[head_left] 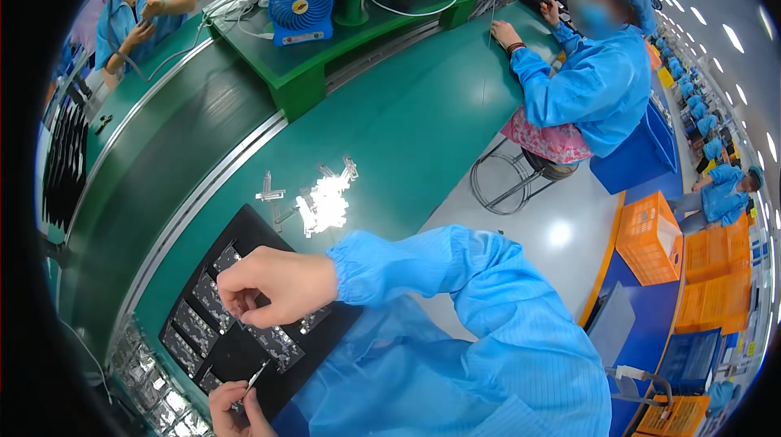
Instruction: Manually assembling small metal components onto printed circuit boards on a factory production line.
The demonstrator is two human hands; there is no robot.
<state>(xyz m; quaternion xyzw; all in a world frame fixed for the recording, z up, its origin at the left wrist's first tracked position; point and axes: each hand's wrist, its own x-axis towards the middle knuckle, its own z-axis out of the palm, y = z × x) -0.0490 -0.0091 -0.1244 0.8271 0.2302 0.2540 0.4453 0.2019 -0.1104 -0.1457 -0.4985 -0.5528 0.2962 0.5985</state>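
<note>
My right hand (272, 284) hangs over a black tray (232, 364) on the green bench, its thumb and fingers pinched together. Whatever sits between those fingertips is too small or hidden to make out. At the tray's lower edge, my left hand (232, 411) grips a thin pair of tweezers (258, 373), tips pointing up and right. Several small black circuit boards (195, 328) with pale components lie on the tray. One board (281, 349) rests close to the tweezer tips, under my right hand. My right forearm and hand cover part of the tray.
Past the tray lies a pile of small clear, shiny parts (325, 203). More glossy parts (150, 380) fill the left side. A blue fan (299, 8) and green spool (352, 4) stand on a raised shelf. A seated co-worker (582, 87) works at right, near orange crates (648, 238).
</note>
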